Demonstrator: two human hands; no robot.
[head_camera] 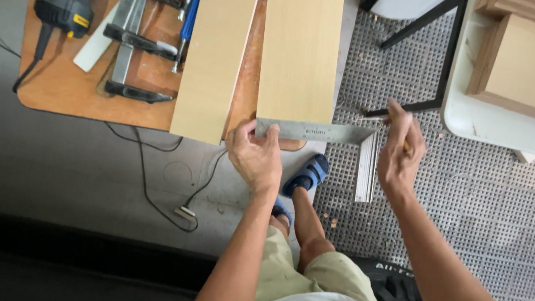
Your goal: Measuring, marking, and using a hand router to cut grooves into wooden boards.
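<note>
In the head view, the left hand (pixel 256 155) was closed on the grey steel carpenter's square (pixel 319 132), the fingers pinching its long blade against the near end of the pale rectangular wooden board (pixel 301 47). This board lay on the brown rounded worktable (pixel 66 87), with its near end over the table edge. The short arm of the square hung down past the board's right corner. The right hand (pixel 400 148) was closed on a thin pencil (pixel 375 115), whose tip was near the square's corner. The step in hand looked like marking a line across the board end. The next move would call for keeping the square flat and still while the pencil follows its edge. A second longer pale board (pixel 218 51) lay just beside, and black metal clamps (pixel 132 41) lay further left
</note>
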